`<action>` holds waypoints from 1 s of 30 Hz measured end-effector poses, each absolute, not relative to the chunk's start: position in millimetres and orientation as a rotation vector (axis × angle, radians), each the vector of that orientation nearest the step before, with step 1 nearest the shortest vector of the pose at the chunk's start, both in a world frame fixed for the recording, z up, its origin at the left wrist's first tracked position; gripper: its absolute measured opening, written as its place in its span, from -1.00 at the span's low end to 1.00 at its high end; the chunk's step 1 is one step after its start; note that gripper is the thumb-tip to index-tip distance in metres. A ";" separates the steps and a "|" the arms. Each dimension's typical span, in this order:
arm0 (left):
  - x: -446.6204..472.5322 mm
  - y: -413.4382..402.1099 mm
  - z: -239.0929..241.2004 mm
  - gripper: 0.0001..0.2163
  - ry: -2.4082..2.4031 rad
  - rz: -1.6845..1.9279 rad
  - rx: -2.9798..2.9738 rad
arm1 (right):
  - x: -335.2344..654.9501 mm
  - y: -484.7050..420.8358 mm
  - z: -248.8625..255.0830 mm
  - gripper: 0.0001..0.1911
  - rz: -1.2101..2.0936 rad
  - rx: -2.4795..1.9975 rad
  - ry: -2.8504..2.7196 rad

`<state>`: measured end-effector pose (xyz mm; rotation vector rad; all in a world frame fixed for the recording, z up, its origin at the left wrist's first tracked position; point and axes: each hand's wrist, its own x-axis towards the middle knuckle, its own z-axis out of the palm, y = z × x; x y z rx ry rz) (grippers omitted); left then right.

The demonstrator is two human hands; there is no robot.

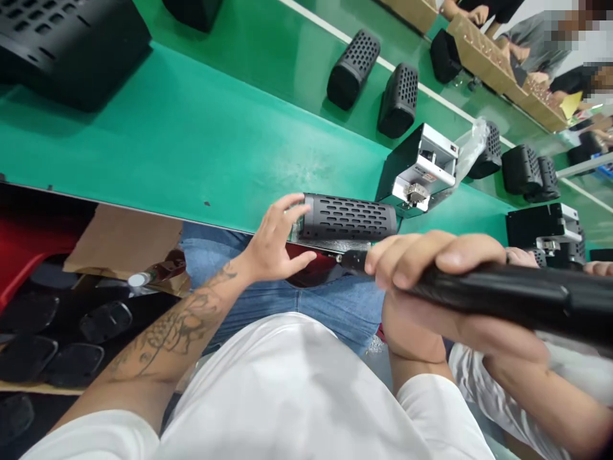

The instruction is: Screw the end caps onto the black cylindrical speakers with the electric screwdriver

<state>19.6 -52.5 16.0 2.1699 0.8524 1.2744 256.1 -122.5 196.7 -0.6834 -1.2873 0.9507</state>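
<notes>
Here's the green bench (215,153) stretching wide, and nearer us the black driver (522,294), gripped in the right hand (431,252), tip pointing left; there's the boxy machine (412,172) standing on the bench, and just beside it the slotted shell (354,217) lies along the near edge, the left hand (274,246) at its left end, fingers spread loosely

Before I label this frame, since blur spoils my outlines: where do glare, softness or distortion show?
Head view: pale glare hazes part of the green work surface; head view: the right hand and black handheld tool loom large and look stretched, slightly soft; head view: the perforated black housing shows readable slots; head view, top right corner: pixel blocks hide detail.
</notes>
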 end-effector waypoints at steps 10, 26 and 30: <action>33.8 6.6 -13.7 0.22 0.651 1.106 2.091 | 241.6 -25.4 140.1 -0.38 0.975 -0.503 -1.484; 35.4 11.2 -13.2 0.21 0.631 1.116 2.095 | 221.2 -27.8 133.4 -0.43 1.039 -0.488 -1.546; 38.9 15.3 -15.0 0.23 0.625 1.150 2.043 | 210.5 -21.3 140.7 -0.58 0.920 -0.458 -1.492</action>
